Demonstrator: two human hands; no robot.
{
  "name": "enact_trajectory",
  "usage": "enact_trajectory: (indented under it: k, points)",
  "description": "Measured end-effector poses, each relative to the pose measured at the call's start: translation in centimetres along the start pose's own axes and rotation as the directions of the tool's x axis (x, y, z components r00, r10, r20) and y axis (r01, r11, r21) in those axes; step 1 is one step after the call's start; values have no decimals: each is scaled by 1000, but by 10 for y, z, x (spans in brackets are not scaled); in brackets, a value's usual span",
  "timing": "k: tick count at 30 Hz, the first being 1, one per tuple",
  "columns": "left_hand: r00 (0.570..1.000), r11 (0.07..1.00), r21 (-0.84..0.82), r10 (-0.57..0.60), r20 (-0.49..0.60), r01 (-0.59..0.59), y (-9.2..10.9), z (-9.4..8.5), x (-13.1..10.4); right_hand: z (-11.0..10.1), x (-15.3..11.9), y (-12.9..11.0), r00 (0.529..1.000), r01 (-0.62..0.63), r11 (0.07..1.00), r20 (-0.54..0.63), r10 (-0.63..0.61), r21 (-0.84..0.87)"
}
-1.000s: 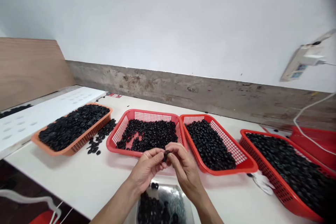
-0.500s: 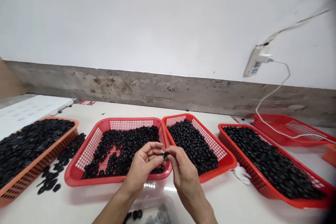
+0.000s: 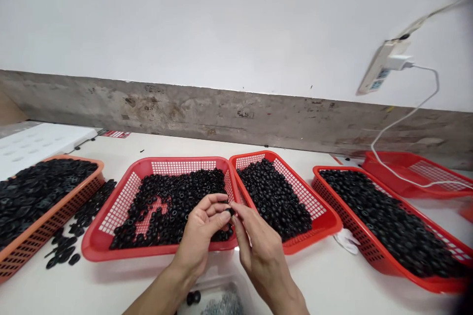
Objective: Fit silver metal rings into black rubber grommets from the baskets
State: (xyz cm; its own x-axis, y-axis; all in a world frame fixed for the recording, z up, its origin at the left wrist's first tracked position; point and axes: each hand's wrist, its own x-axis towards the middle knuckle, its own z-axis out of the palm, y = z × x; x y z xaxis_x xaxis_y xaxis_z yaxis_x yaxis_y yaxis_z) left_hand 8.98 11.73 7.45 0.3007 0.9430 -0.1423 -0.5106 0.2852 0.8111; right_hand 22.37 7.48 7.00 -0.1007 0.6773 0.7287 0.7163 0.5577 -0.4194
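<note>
Between the fingertips of both hands sits a small round black part (image 3: 230,211), partly covered by the fingers. My left hand (image 3: 205,221) pinches it between thumb and curled fingers. My right hand (image 3: 256,236) meets it from the other side, thumb and forefinger closed at the part; whether a second tiny piece is in that pinch cannot be made out. Both hands hover over the front right corner of a red basket (image 3: 90,229) of black rings (image 3: 185,192). Below them, near my wrists, a clear plastic box (image 3: 240,285) contains small shiny pieces (image 3: 223,302) and a few black parts (image 3: 193,298).
A second red basket (image 3: 328,224) of black parts adjoins on the right, with another (image 3: 369,241) beyond it. An orange basket (image 3: 48,224) of flat black pieces stands left, with loose pieces (image 3: 64,248) beside it. A white cable (image 3: 399,120) hangs from a wall socket (image 3: 375,69).
The camera view has shifted slightly. My hands stay together at the black part; my right fingers have straightened a little, and their grip on it has shifted.
</note>
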Motion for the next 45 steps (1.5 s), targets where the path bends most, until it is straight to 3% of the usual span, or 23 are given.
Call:
enact_trajectory:
  k: [4, 8, 13, 21, 27, 33, 37, 45]
  points:
    - [993, 977, -176, -114, 25, 117, -4, 2, 1, 1, -3, 3, 1000, 25, 992, 10, -24, -121]
    - [987, 967, -200, -145, 69, 156, -8, 0, 1, 2, -3, 10, 998, 41, 986, -40, -48, -162]
    - [988, 986, -112, -107, 114, 120, -7, 0, 0, -4, 0, 12, 995, 88, 976, -29, -95, -198]
    - [977, 968, 246, -6, 214, -48, -2, -4, 0, -8, 1, 9, 992, 123, 972, 21, -122, -199]
    - [971, 975, 214, 8, 240, -61, -2, -1, -4, -8, 3, 13, 983, 177, 958, 91, -161, -224]
    - [957, 989, 145, -72, 281, 31, -6, -1, -3, -15, 7, 13, 976, 214, 958, 82, -201, -193]
    - [926, 977, 204, -136, 354, 66, -3, -3, 1, -21, 7, 14, 981, 193, 966, 61, -185, -173]
    - [926, 954, 300, -89, 366, -27, 0, -5, 1, -23, 7, 18, 976, 207, 971, 92, -196, -123]
